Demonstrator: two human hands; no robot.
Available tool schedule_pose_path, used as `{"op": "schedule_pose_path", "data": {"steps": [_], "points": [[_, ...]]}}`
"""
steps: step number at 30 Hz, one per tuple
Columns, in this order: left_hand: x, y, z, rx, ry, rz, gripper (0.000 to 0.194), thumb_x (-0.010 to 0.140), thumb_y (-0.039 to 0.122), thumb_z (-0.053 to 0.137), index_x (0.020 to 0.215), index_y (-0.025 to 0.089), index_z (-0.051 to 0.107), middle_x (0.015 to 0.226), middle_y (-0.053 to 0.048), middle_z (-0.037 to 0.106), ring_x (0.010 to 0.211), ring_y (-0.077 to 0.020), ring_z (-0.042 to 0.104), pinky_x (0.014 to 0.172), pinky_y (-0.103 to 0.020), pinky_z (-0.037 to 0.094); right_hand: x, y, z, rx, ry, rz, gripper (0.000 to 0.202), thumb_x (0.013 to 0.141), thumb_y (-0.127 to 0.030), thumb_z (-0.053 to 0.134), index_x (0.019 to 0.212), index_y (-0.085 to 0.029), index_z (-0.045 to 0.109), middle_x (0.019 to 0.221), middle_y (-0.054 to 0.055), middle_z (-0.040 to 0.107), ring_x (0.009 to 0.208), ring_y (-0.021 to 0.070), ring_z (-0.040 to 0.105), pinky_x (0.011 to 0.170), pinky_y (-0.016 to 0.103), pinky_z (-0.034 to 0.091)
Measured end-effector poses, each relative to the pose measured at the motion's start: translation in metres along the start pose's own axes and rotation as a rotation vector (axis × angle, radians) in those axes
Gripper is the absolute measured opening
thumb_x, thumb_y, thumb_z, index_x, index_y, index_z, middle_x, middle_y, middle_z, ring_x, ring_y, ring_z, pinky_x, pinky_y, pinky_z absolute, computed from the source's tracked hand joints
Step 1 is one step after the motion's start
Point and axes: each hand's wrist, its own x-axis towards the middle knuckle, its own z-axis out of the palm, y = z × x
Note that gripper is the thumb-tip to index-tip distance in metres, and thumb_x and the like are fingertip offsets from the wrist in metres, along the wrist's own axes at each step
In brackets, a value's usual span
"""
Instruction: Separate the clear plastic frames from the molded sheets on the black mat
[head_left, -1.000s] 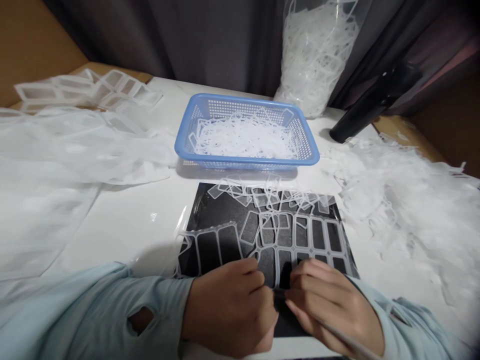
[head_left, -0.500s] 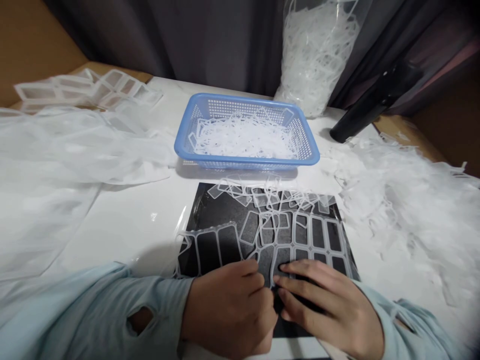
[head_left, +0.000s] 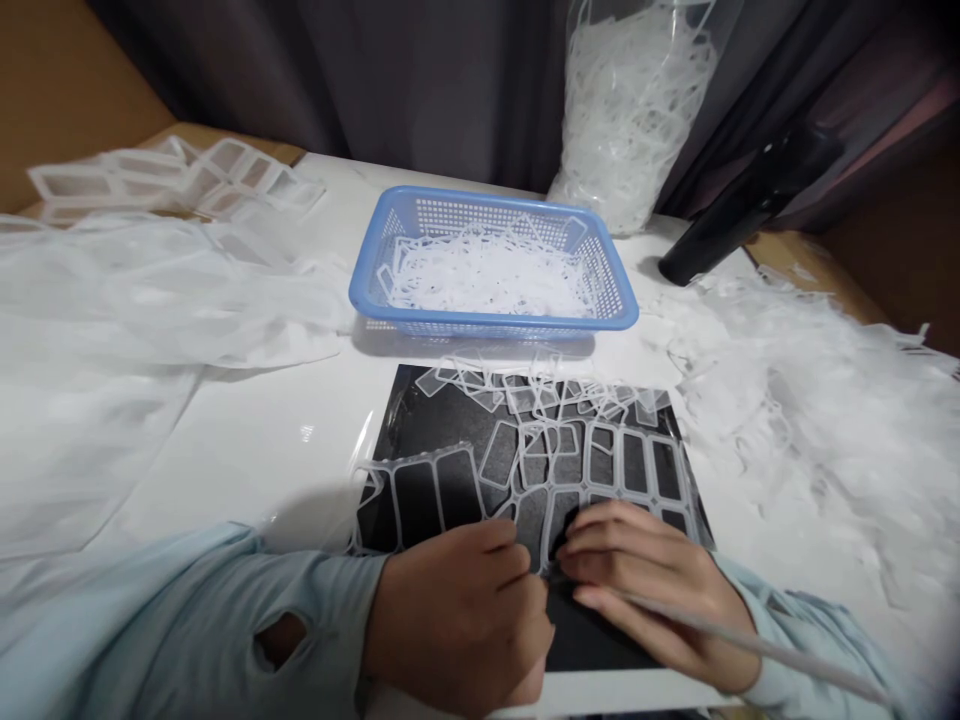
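A translucent sheet of joined plastic frames lies over a black mat. My left hand is closed in a fist at the sheet's near side, a strip of it running in at the knuckles; the fingertips are hidden. Just right of it, my right hand has its fingers bent together over the sheet. A thin, pale stick-like strip, blurred, runs from its thumb past the wrist. Loose rectangular frames lie beyond both hands.
A blue plastic basket behind the mat holds many small white frames. A clear bag full of frames stands behind it, beside a black cylinder. Frame sheets pile up at left, tangled plastic scraps at right.
My right hand has drawn its fingers in from lying spread on the sheet. The pale strip now shows across its thumb and wrist. My left hand stays almost still.
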Motion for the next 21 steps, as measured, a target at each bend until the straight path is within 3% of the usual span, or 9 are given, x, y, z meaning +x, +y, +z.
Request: {"op": "schedule_pose_path", "data": {"steps": [6, 12, 16, 21], "points": [[-0.005, 0.007, 0.003, -0.001, -0.017, -0.126, 0.011, 0.079, 0.02, 0.065, 0.071, 0.015, 0.062, 0.089, -0.006, 0.063, 0.087, -0.0202, 0.055, 0.073, -0.035, 0.041, 0.0, 0.003, 0.0, 0.111, 0.007, 0.081, 0.011, 0.095, -0.013, 0.054, 0.095, -0.013, 0.066, 0.084, 0.009, 0.067, 0.087, 0.0189, 0.062, 0.08, 0.033, 0.054], [-0.005, 0.018, -0.001, 0.104, -0.111, -0.208, 0.011, 0.083, 0.026, 0.065, 0.083, 0.016, 0.069, 0.109, -0.008, 0.068, 0.105, -0.0255, 0.058, 0.095, -0.042, 0.04, -0.002, 0.003, 0.002, 0.163, 0.047, 0.07, 0.013, 0.094, -0.009, 0.054, 0.098, -0.013, 0.065, 0.079, 0.007, 0.069, 0.077, 0.0164, 0.063, 0.078, 0.032, 0.055], [-0.004, 0.02, -0.006, 0.128, -0.198, -0.189, 0.017, 0.086, 0.032, 0.063, 0.09, 0.017, 0.069, 0.114, -0.01, 0.068, 0.11, -0.0266, 0.058, 0.097, -0.044, 0.042, -0.002, 0.005, 0.003, 0.157, 0.011, 0.054, 0.013, 0.095, -0.012, 0.054, 0.102, -0.013, 0.065, 0.08, 0.006, 0.069, 0.075, 0.0146, 0.063, 0.081, 0.033, 0.055], [-0.003, 0.019, -0.007, 0.119, -0.204, -0.189, 0.015, 0.085, 0.032, 0.064, 0.089, 0.018, 0.069, 0.114, -0.01, 0.069, 0.109, -0.0258, 0.06, 0.096, -0.042, 0.044, -0.001, 0.006, 0.003, 0.123, -0.005, 0.023, 0.014, 0.096, -0.012, 0.054, 0.104, -0.012, 0.065, 0.082, 0.007, 0.069, 0.077, 0.0144, 0.063, 0.084, 0.034, 0.056]]}}
